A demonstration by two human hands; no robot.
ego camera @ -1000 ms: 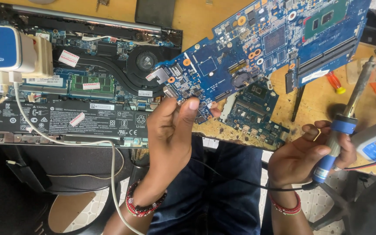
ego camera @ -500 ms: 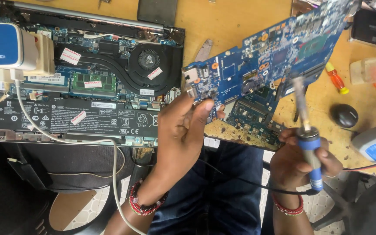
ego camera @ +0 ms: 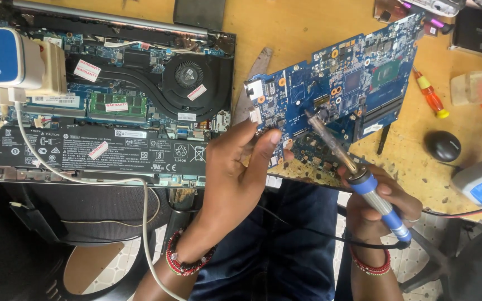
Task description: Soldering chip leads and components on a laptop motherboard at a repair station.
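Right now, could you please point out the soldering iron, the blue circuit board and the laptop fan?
soldering iron point(ego camera: 379, 202), head view, blue handle.
blue circuit board point(ego camera: 348, 83), head view, upper middle.
laptop fan point(ego camera: 188, 73), head view, hub.

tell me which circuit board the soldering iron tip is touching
The loose blue board held up by the left hand, not the one inside the opened laptop.

circuit board point(ego camera: 341, 89): glossy blue | soldering iron point(ego camera: 358, 178): metal, blue plastic | table point(ego camera: 285, 28): worn wood

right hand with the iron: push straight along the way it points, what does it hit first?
The right hand aims the soldering iron up-left; its tip already looks on the blue board, though depth is unclear.
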